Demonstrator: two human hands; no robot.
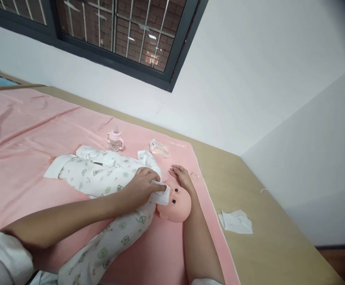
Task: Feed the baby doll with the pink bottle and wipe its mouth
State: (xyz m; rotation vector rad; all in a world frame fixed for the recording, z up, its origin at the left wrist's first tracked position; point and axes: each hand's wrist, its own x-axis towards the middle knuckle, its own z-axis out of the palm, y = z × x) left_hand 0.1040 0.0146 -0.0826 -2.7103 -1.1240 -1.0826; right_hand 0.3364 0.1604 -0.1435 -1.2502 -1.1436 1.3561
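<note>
Wall: a plain white wall (249, 71) fills the upper and right parts of the view.
Worktop: a tan, flat worktop (273, 237) runs along the wall, bare at its right end.
Pink sheet: a creased pink sheet (163, 245) covers most of the worktop's left and middle.
Window: a dark-framed window (121, 31), upper left, shows metal bars and brickwork.
Doll: a baby doll (107, 174) lies on the pink sheet, feet to the left, bald head (178, 206) to the right, in a white outfit with small green and grey prints.
Left hand: the left hand (141, 186) reaches across the doll's chest, fingers closed on a white cloth (162, 197) at the doll's mouth.
Right hand: the right hand (181, 176) lies just beyond the head, fingers extended; its underside is hidden.
Loose cloth: a crumpled cloth (236, 221) lies on bare worktop, right of the doll.
Bottle: a pink two-handled bottle (115, 140) stands beyond the doll's body.
Packet: a clear packet (159, 148) lies near the doll's far sleeve.
</note>
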